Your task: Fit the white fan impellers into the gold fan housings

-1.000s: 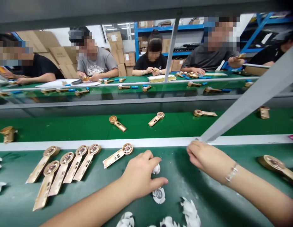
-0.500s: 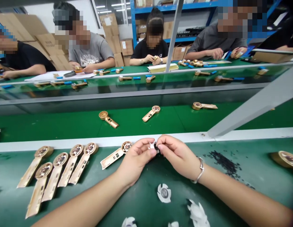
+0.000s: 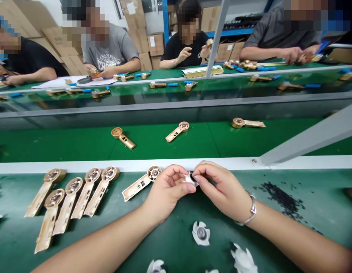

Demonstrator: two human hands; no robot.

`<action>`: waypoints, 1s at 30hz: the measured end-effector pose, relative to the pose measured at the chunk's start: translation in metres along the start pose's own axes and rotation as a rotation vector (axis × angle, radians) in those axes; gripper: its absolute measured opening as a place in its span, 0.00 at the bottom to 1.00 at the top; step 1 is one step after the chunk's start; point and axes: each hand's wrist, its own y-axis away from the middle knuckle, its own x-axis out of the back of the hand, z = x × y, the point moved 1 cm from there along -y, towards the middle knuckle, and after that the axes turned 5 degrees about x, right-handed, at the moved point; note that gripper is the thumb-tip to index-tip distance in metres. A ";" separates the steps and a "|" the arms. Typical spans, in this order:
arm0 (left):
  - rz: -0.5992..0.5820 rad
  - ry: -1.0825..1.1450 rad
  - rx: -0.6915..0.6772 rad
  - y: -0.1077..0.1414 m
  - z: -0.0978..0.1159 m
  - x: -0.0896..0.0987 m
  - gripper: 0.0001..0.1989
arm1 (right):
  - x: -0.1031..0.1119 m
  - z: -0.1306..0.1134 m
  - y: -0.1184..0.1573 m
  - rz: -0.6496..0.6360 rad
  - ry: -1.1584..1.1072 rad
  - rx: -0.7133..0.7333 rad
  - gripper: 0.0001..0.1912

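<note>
Between the thumb and fingers of my left hand (image 3: 172, 185) is a small white fan blade (image 3: 190, 180) with a dark centre. My right hand (image 3: 218, 189), with a silver bracelet at its wrist, is closed against the same piece, thumb and forefinger pinched at its dark hub. Whether a tiny part sits between those fingertips is hidden. Another white fan blade (image 3: 201, 233) lies flat on the green table below my hands. Just left of my left hand rests a gold fan housing (image 3: 141, 182), its round end partly behind my fingers.
Several gold housings (image 3: 75, 201) lie grouped at left. Small black pieces (image 3: 282, 199) are scattered at right. More white blades (image 3: 244, 259) lie near the front edge. A grey post (image 3: 312, 136) slants up from the white rail. Housings (image 3: 178, 131) lie on the green belt; co-workers sit beyond.
The view has shifted slightly. My hands still hold the white fan blade, which is now tilted a little differently. Across the belt, a co-worker has parted their hands, raising a gold piece.
</note>
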 end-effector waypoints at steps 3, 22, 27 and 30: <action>0.033 0.011 -0.012 0.000 0.000 0.001 0.15 | 0.001 -0.006 0.004 0.018 0.008 0.125 0.07; 0.102 0.095 0.084 0.000 0.012 0.003 0.19 | -0.037 0.078 -0.168 -0.171 0.384 0.000 0.18; 0.118 0.129 0.045 0.002 0.013 0.002 0.17 | 0.017 0.053 -0.104 -0.096 0.254 -0.029 0.28; 0.136 0.108 -0.021 0.003 0.016 0.001 0.16 | 0.051 0.038 -0.061 -0.047 0.118 -0.093 0.26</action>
